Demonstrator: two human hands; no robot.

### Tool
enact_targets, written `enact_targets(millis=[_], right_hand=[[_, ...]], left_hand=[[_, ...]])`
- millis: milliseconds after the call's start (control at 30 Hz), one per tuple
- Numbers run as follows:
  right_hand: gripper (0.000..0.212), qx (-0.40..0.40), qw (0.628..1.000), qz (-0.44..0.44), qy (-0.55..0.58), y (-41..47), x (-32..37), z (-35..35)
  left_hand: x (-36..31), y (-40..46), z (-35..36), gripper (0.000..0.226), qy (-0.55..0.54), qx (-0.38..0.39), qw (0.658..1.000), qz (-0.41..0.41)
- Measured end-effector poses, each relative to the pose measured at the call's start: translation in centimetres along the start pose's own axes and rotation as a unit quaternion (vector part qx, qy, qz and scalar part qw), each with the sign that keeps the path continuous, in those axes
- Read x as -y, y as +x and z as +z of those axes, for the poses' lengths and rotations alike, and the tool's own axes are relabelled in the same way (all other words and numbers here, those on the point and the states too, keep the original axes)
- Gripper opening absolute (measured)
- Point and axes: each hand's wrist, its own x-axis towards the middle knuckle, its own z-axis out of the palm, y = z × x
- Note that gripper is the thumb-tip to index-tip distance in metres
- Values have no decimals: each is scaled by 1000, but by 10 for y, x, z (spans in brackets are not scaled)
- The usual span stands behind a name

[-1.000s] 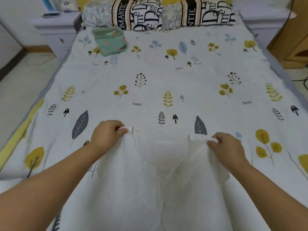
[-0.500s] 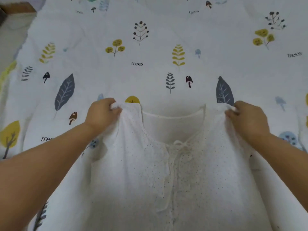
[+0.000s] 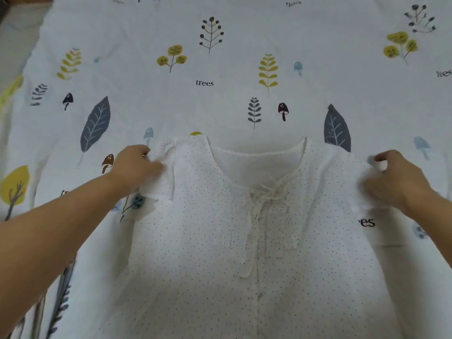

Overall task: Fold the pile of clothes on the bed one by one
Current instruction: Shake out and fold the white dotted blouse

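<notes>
White dotted blouse (image 3: 244,241) lies face up on the bed (image 3: 220,69), neckline toward the printed word "trees" (image 3: 204,83). My left hand (image 3: 137,167) pinches the left sleeve; right hand (image 3: 396,182) is blurred, grip on the right sleeve I cannot tell. Risk, I judge: thin fabric bunches under uneven pulls, skewing the fold.
</notes>
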Motion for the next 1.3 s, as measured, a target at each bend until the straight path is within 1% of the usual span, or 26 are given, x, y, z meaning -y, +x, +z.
enact_targets(millis=[67,133,167,233,267,333,367,400,500,567,633,667,733,767,800,833,900,967,1000,1033,1067,1100,1133,1167,1233,1300], right_hand=[[51,-33,999,-8,-40,-4,-1,-7],[44,-50,998,-37,-28,-12,6,-15],[41,-40,998,-56,10,-17,13,-18],[36,46,984,-94,147,-30,27,-22],[31,112,964,-103,218,-37,35,-23],[16,212,920,-95,316,-43,43,-23],[12,218,913,-83,334,-41,43,-20],[10,193,919,-70,336,-36,42,-16],[11,24,972,-52,226,-10,29,7],[23,-13,990,-63,129,3,25,22],[33,20,993,-65,92,11,26,33],[34,37,994,-65,82,13,28,37],[23,47,994,-93,35,17,34,41],[25,41,992,-116,15,21,37,42],[30,24,991,-133,3,23,42,41],[29,-5,989,-149,0,27,47,39],[19,-78,982,-167,25,34,58,31],[29,-135,973,-176,62,40,67,27],[29,-157,966,-186,90,42,71,26],[15,-172,960,-189,119,43,73,27],[15,-179,959,-177,128,42,74,30],[42,-175,964,-164,113,38,73,34],[60,-171,970,-157,79,32,71,40],[68,-187,968,-166,36,25,68,47],[69,-197,954,-215,-75,11,57,66],[63,-125,933,-258,-217,2,42,87]], left_hand=[[-4,-2,-7,9,12,-36,999,-6],[-16,-10,-10,25,2,-37,999,-3],[-23,-15,-9,32,-17,-26,999,5],[-40,-28,-6,28,-87,13,996,29],[-48,-35,-5,21,-143,53,988,27],[-57,-43,-3,31,-257,114,960,7],[-56,-40,1,34,-275,110,955,3],[-53,-36,5,32,-262,81,962,2],[-38,-18,21,21,-106,-44,993,28],[-33,-10,30,37,-44,-45,998,22],[-30,-3,37,54,-67,6,998,7],[-30,0,40,55,-88,29,996,5],[-31,6,45,41,-142,65,988,16],[-31,9,48,28,-159,72,984,36],[-32,12,49,17,-160,58,984,60],[-34,15,48,17,-153,28,984,92],[-39,22,44,32,-144,-52,979,137],[-46,30,39,33,-158,-132,968,144],[-49,33,38,23,-175,-165,962,127],[-51,35,39,5,-196,-178,959,106],[-51,36,40,20,-199,-192,958,80],[-50,34,43,41,-170,-194,964,68],[-47,30,47,54,-114,-204,969,83],[-41,24,53,61,-50,-212,968,123],[-25,8,67,64,94,-171,953,233],[-10,-3,80,64,228,-54,932,277]])
